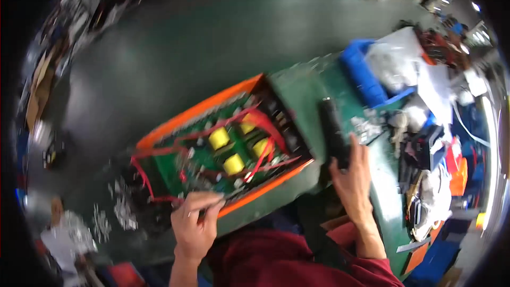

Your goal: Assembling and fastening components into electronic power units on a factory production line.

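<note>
An orange-edged case (226, 99) lies at a slant on the bench in front of me. Inside it are a green circuit board (167, 172), several yellow-wrapped blocks (232, 164) and red wires (270, 127). My left hand (196, 223) is at the case's near edge, with thumb and fingers pinched together; what they hold, if anything, is too blurred to name. To the right of the case, my right hand (353, 186) reaches to the near end of a long black bar-shaped tool (333, 127). Its thumb and outstretched fingers lie apart on either side of that end.
A blue bin (361, 72) holding clear plastic bags (394, 64) stands at the far right of the green bench (300, 87). Small silvery parts (366, 126) lie near the tool, and more (123, 207) left of the case. Assorted clutter, including a white bundle (433, 196), crowds the right side.
</note>
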The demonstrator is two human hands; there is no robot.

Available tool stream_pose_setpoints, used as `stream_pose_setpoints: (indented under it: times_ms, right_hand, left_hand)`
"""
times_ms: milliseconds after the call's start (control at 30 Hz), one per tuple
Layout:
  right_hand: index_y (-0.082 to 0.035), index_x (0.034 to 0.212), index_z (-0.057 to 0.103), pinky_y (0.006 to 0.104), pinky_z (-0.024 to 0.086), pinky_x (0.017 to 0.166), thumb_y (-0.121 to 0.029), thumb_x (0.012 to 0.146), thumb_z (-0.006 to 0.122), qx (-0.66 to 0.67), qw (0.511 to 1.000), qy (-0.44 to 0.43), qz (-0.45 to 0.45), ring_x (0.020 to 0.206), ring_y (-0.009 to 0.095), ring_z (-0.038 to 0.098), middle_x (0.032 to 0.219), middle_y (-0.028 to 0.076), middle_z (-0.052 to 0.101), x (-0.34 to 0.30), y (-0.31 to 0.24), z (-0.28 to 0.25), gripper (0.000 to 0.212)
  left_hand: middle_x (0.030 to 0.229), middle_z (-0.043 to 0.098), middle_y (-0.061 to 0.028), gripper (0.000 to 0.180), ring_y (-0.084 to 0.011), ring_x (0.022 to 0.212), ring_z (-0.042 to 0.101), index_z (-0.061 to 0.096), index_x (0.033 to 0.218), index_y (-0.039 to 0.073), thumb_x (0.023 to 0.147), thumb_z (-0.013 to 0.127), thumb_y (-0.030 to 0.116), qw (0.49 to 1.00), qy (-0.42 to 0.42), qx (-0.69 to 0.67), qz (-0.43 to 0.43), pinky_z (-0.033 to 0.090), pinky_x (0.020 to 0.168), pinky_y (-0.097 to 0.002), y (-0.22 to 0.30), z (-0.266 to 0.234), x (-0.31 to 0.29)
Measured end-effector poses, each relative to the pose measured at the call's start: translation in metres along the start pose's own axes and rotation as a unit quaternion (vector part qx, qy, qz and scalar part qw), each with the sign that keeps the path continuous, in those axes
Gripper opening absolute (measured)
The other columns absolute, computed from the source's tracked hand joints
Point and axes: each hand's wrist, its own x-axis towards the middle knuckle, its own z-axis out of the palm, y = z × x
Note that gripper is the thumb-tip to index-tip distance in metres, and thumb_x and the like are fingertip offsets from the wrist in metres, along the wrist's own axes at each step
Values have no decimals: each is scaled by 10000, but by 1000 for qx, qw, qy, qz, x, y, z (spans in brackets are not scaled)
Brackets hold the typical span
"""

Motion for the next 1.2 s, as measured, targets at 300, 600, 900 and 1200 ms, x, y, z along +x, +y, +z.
stream_pose_setpoints:
  times_ms: [300, 600, 900, 1200]
  right_hand:
    - [-11, 1264, 535, 217, 386, 525, -232, 832, 686, 422, 797, -209, 377, 583, 71, 491, 761, -10, 560, -145, 0, -11, 509]
    - [-43, 1082, 566, 309, 502, 659, -132, 786, 843, 397, 789, -389, 263, 699, 129, 584, 808, 33, 632, -188, 7, -13, 414]
    - [-11, 1216, 543, 345, 518, 689, -242, 847, 808, 322, 807, -451, 205, 692, 192, 585, 833, 112, 649, -180, 2, -11, 509]
    - [3, 1236, 527, 318, 443, 591, -458, 991, 529, 393, 816, -410, 109, 632, 126, 517, 789, 51, 612, -171, 1, -5, 522]
  left_hand:
    - [909, 738, -143, 233, -256, 764, 734, 643, 996, 34, 822, 774, -50, 998, -45, 0, -35, 593, 640, -321, -6, -1, 6]
    - [922, 742, -46, 291, -189, 695, 704, 657, 1034, 75, 794, 817, 41, 999, -40, 30, 12, 518, 548, -275, -7, 10, 5]
    - [910, 756, -111, 263, -240, 741, 740, 636, 1028, 56, 819, 790, 11, 996, -65, 49, 21, 571, 599, -313, 4, 21, 15]
    - [906, 755, -117, 267, -253, 750, 739, 634, 1031, 32, 815, 784, -10, 996, -66, 50, 19, 579, 625, -319, 8, 34, 22]
